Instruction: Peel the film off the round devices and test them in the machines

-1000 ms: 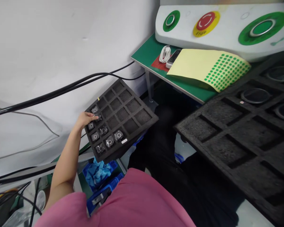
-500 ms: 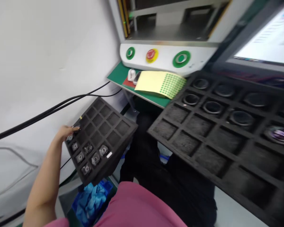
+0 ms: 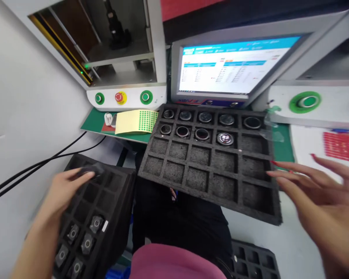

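My left hand [image 3: 65, 188] pinches a dark, blurred part [image 3: 93, 170] above the lower-left foam tray [image 3: 112, 211]. Several small parts with ring-shaped centres [image 3: 87, 243] sit in that tray's near pockets. At the right, my right hand [image 3: 317, 193] has its fingers spread beside the right edge of the large black foam tray [image 3: 212, 149], with nothing in it. Round watch faces fill the large tray's back row and part of its second row; one watch face [image 3: 225, 138] is lit.
Behind the trays stand a monitor [image 3: 218, 69] and a machine panel with a red button [image 3: 119, 97]. A yellow sticker sheet [image 3: 130, 122] lies on the green bench. Black cables [image 3: 46, 161] cross the left. Another foam tray [image 3: 253, 259] is low down.
The view has swung right, bringing the whole monitor and my right hand into sight. My left hand has lifted the dark part and moved over the far end of the lower-left tray.
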